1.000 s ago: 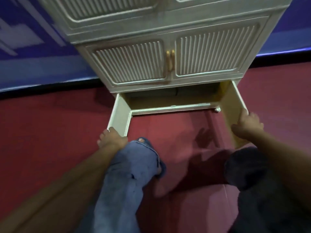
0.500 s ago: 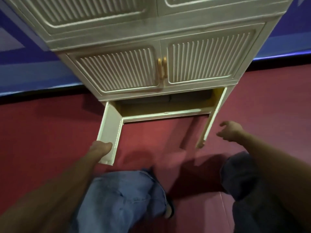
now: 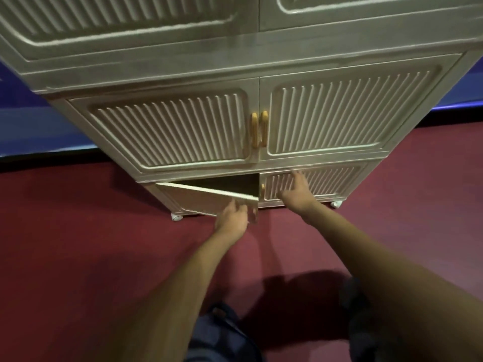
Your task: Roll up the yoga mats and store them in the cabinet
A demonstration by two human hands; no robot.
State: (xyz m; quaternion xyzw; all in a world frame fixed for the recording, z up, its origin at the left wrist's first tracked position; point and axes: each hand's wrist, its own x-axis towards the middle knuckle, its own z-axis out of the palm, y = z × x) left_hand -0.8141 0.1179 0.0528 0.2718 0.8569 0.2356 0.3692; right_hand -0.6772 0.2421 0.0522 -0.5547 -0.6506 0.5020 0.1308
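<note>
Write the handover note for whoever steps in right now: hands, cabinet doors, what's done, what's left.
Left hand: holds the free edge of the bottom left door, which stands partly ajar.
Right hand: open, fingers flat against the bottom right door, which looks shut or nearly so.
Cabinet: the middle doors with gold handles are shut. The gap into the bottom compartment is dark; no mats show inside or on the red floor.
Done: cannot tell whether the mats are stored.
Left: push the left door closed, then check both bottom doors sit flush.
</note>
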